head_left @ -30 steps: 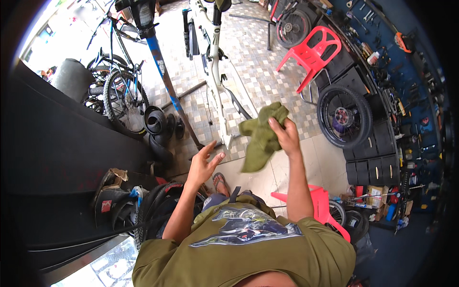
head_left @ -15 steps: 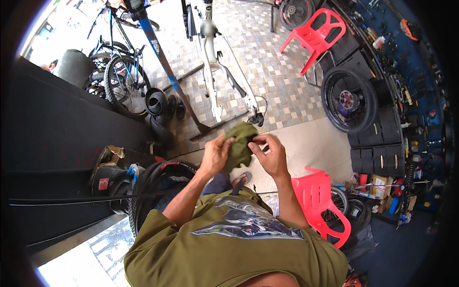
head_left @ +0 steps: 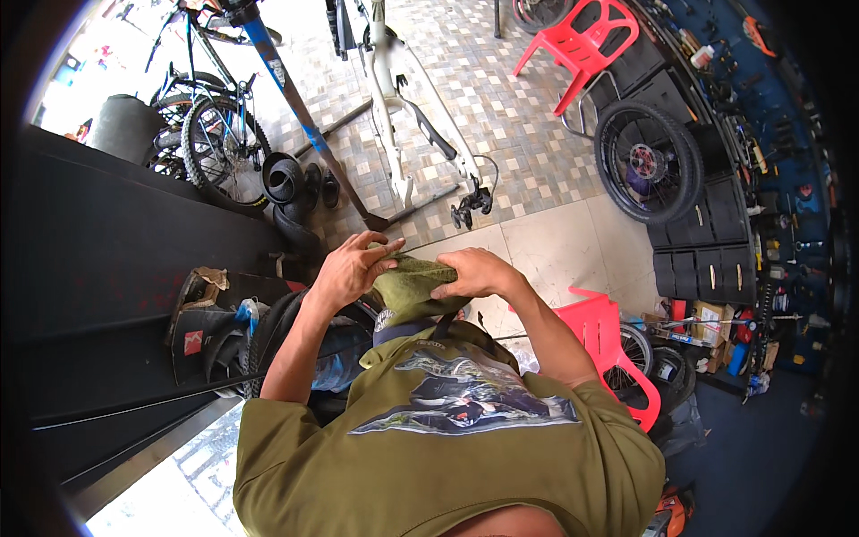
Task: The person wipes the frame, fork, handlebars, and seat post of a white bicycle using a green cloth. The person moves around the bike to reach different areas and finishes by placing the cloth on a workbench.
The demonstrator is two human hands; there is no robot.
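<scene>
Between my two hands, in front of my waist, a crumpled olive-green cloth [head_left: 413,285] is stretched out. My left hand [head_left: 352,273] grips its left edge, with the fingers curled over the top. My right hand [head_left: 474,272] pinches the right corner between thumb and fingers. A fold stands up between the two grips, and the cloth's lower part lies close to my olive-green shirt [head_left: 376,470]. Beyond my hands stands a white bicycle frame [head_left: 429,94], with a black derailleur [head_left: 472,208] hanging from its rear end.
A blue repair-stand post [head_left: 295,103] slants left of the frame. Bicycles [head_left: 224,134] stand farther left, near a black partition [head_left: 116,233]. On the right are red plastic chairs [head_left: 586,49], a wheel [head_left: 646,163], black drawers [head_left: 707,276] and a tool wall [head_left: 796,179]. Tyres lie at my left.
Both hands have come nearer my body and moved apart, spreading the cloth that was bunched up. The left hand has shifted left. The view has moved slightly.
</scene>
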